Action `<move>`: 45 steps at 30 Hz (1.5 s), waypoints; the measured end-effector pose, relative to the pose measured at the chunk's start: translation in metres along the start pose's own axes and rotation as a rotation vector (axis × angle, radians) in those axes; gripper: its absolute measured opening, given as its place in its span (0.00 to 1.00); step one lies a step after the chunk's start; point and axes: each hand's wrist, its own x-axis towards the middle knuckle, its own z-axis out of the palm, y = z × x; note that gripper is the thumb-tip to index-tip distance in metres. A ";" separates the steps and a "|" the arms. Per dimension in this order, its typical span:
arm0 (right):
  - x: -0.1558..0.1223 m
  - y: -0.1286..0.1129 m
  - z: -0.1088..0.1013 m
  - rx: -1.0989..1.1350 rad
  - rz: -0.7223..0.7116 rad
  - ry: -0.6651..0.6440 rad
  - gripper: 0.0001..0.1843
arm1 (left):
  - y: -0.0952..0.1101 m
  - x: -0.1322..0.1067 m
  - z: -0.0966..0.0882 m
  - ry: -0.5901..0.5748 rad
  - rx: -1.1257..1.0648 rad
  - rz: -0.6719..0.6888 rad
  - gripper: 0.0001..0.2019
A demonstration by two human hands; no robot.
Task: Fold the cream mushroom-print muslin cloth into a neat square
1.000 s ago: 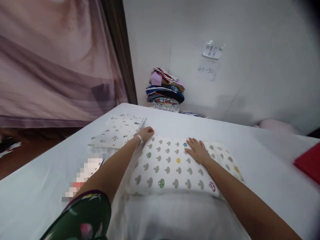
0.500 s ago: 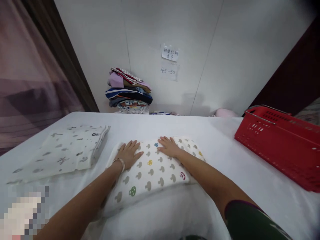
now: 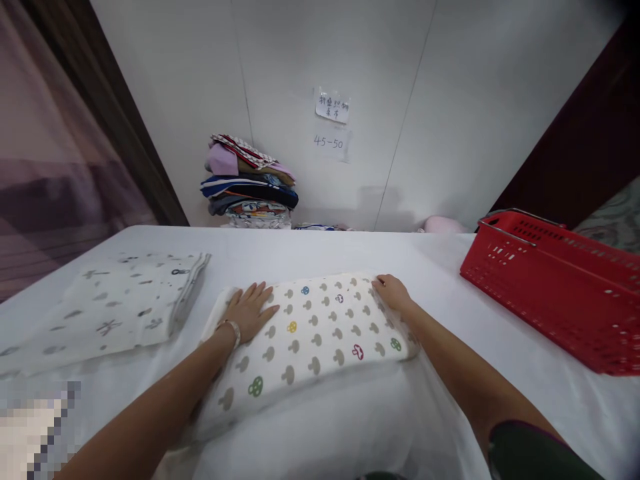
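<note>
Folded white mushroom-print cloth (image 3: 320,330) on a smooth white tabletop (image 3: 320,250)

I see the left hand (image 3: 249,312) palm-down on the cloth's left part, fingers spread; the right hand (image 3: 393,292) curls at its far right corner, whether pinching I cannot tell. A red perforated plastic basket (image 3: 550,287) stands well to the right.

workroom, apparently | wall sign (image 3: 333,108) | fabric stack (image 3: 250,190) | red basket (image 3: 550,287)

Cloth (image 3: 326,327) on table (image 3: 300,253), second cloth (image 3: 125,303) left, basket (image 3: 555,293) right, fabric pile (image 3: 250,183) behind
</note>
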 end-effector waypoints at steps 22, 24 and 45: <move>0.019 -0.003 0.010 -0.010 0.218 0.006 0.23 | -0.001 -0.001 0.005 0.029 -0.054 0.037 0.32; 0.014 -0.009 0.005 -0.015 0.201 0.003 0.25 | 0.000 0.000 0.002 0.024 -0.065 0.034 0.32; -0.101 -0.022 0.002 -0.128 -0.348 -0.139 0.30 | 0.035 -0.088 -0.038 -0.076 -0.169 0.110 0.31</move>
